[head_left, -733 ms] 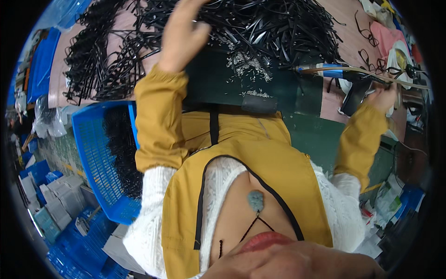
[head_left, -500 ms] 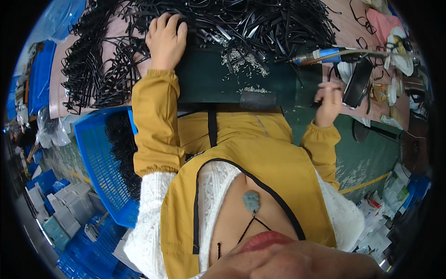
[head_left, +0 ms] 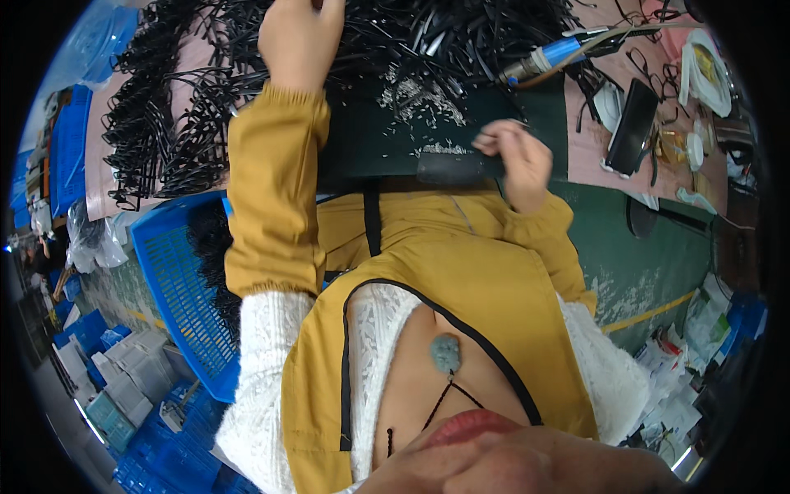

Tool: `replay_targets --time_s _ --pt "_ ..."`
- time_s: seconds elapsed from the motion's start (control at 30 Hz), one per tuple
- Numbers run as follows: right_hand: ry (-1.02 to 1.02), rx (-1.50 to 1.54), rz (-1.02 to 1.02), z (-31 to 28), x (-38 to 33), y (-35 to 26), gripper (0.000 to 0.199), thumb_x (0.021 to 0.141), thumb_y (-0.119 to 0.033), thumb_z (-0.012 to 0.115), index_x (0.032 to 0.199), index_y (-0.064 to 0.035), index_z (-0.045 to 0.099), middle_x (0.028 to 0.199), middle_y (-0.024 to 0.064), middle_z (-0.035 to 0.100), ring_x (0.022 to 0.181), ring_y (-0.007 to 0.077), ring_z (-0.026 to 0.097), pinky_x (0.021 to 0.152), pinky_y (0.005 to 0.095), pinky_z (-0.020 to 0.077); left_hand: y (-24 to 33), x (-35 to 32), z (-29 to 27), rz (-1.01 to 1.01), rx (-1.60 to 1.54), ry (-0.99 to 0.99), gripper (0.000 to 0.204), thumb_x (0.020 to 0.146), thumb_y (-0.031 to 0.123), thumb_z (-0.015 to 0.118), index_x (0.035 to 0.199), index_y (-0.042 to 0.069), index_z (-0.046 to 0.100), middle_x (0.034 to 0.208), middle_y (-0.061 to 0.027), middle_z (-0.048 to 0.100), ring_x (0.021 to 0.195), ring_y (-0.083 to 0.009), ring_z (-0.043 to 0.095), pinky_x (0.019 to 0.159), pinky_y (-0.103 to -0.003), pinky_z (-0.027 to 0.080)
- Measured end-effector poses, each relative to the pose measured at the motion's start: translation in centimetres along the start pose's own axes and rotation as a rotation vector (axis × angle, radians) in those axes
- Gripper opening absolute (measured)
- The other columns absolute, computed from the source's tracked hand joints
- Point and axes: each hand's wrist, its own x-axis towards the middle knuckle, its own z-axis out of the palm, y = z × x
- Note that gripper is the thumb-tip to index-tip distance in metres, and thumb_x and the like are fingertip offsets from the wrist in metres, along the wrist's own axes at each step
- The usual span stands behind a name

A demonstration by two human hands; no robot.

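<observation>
My left hand point(head_left: 300, 43) reaches over the near side of a big heap of black eyeglass temples point(head_left: 428, 33); its fingertips run past the top edge, so what they touch is hidden. My right hand point(head_left: 522, 160) hovers above the dark green mat point(head_left: 354, 136), right of a small dark block point(head_left: 450, 169). Its fingers are bent and pinched together, pointing left; anything between them is too small to make out. Tiny silvery metal pieces point(head_left: 421, 99) lie scattered on the mat, and a little row of them point(head_left: 444, 149) sits along the block's far edge.
A blue-and-silver corded power screwdriver point(head_left: 547, 58) lies right of the heap. Near it are a black phone point(head_left: 632, 123) and a clear jar point(head_left: 681, 150). Black eyeglass frames point(head_left: 152, 123) are piled on the left. A blue basket point(head_left: 177, 288) stands beside my lap.
My right hand has moved left, from beside the phone to near the dark block. My left hand has reached farther forward. The power screwdriver appears slightly farther left and higher in view.
</observation>
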Motion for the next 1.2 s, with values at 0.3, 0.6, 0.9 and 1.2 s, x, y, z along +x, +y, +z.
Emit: replay_targets --time_s 0.3,0.6,0.9,1.2 --pt "0.08 -0.324 -0.058 3.0 3.0 1.0 0.023 0.104 -0.013 0.054 0.114 0.0011 0.068 0.108 0.0155 0.072 0.101 0.0306 0.068 0.093 0.0379 0.0508 -0.7 8.5 5.5 -0.111 0.212 0.096 0.036 0.089 0.035 0.063 0.085 0.0 0.072 0.091 -0.0248 0.073 0.089 -0.0442 0.071 0.081 -0.053 0.055" --pt "-0.057 -0.227 0.049 4.9 2.1 -0.4 0.028 0.102 -0.012 0.054 0.124 0.0024 0.064 0.127 0.0206 0.068 0.121 0.0396 0.061 0.107 0.0458 0.0441 0.4 -1.4 -1.4 -0.158 -0.469 0.314 0.027 0.098 0.021 0.059 0.1 -0.005 0.066 0.097 -0.0232 0.072 0.092 -0.0381 0.071 0.083 -0.046 0.056" --pt "-0.349 -0.441 -0.284 3.9 3.0 1.9 0.024 0.1 -0.008 0.056 0.12 -0.0006 0.068 0.124 0.0174 0.07 0.122 0.0347 0.064 0.102 0.0419 0.0498 -2.6 -11.4 -2.5 -0.44 -1.367 0.225 0.036 0.107 0.022 0.047 0.101 -0.006 0.069 0.125 -0.0267 0.068 0.118 -0.0387 0.066 0.106 -0.051 0.051" --pt "-0.172 -0.195 -0.149 1.8 0.8 -0.3 0.021 0.106 -0.008 0.052 0.112 0.0075 0.065 0.103 0.0136 0.071 0.093 0.0195 0.068 0.084 0.0318 0.054 0.1 -18.5 0.1 -0.98 -1.95 -0.283 0.05 0.107 0.028 0.043 0.064 0.003 0.051 0.114 -0.0277 0.071 0.111 -0.0381 0.067 0.106 -0.052 0.049"
